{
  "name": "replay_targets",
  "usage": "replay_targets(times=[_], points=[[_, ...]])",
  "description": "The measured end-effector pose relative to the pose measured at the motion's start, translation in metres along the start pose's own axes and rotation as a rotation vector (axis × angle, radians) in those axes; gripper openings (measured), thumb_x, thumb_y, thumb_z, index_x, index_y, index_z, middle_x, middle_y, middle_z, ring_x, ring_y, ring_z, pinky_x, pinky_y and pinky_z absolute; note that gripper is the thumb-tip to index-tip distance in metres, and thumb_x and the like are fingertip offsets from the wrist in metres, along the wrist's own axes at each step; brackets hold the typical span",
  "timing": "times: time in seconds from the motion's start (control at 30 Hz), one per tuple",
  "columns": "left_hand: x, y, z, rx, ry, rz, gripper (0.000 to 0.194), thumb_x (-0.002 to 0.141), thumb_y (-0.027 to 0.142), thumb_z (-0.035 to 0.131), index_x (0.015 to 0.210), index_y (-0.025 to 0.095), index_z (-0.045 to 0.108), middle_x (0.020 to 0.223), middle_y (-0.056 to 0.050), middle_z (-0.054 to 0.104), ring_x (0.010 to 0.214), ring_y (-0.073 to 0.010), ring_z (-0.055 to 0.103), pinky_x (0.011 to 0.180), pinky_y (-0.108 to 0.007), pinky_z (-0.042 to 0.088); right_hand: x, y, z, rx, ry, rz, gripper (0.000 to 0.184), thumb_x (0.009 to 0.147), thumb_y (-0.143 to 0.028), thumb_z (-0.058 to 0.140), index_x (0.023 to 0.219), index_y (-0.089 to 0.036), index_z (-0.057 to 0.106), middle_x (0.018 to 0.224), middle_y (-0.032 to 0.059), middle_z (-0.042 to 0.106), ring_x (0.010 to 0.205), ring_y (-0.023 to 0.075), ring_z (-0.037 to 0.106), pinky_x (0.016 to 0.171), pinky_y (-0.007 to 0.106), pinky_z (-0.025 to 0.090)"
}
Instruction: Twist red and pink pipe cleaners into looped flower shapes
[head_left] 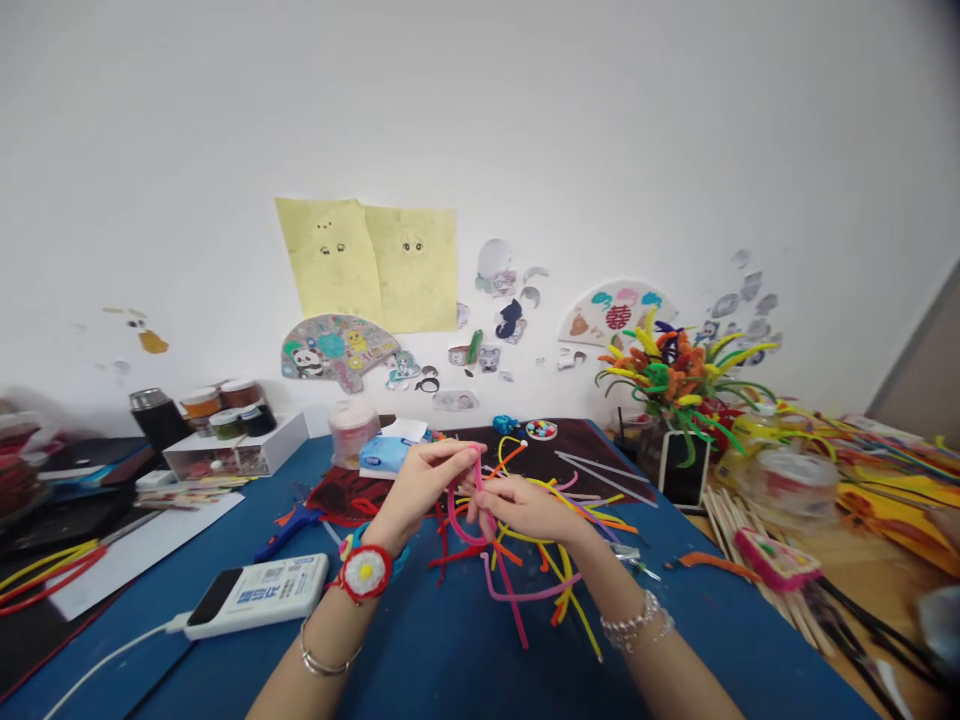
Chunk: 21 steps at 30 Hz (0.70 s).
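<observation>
Both hands meet above the middle of the blue table mat (420,650). Thumb and fingers of my left hand (424,485) pinch the upper end of a pink pipe cleaner (458,530), which bends down in a curve below the fingers. My right hand (529,508) is closed on the same pipe cleaner slightly lower and to the right. Its fingertips are partly hidden. Under and beyond the hands lies a loose pile of yellow, orange, red and purple pipe cleaners (566,590). One purplish-pink pipe cleaner (525,598) curves near my right wrist.
A white power bank (259,595) with a cable lies left, near a blue glue gun (289,530). Behind are a tissue pack (386,453), a lidded tub (354,435) and a dish of pompoms (541,429). Pipe-cleaner flowers (671,375) and wooden sticks (739,545) stand right.
</observation>
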<state>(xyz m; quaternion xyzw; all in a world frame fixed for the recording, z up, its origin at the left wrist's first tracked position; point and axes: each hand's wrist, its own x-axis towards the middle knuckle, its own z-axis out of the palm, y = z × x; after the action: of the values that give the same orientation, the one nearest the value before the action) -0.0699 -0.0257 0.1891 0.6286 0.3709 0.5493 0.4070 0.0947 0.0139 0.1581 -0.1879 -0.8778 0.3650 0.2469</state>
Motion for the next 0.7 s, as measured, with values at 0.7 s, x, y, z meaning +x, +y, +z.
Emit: replay_targets(times=[0.7], points=[[0.020,-0.041,-0.014,0.162,-0.145,-0.197,0.027,0.067,0.040,0.059,0.072,0.013,0.061,0.054,-0.001,0.060,0.049,-0.0114,0.055,0.052,-0.024,0.045,-0.007,0.059,0.024,0.261,0.470,0.236,0.040,0.083,-0.049,0.035,0.085,-0.016,0.059,0.048,-0.0037,0.044,0.045,0.0108,0.045,0.046,0.023,0.038]])
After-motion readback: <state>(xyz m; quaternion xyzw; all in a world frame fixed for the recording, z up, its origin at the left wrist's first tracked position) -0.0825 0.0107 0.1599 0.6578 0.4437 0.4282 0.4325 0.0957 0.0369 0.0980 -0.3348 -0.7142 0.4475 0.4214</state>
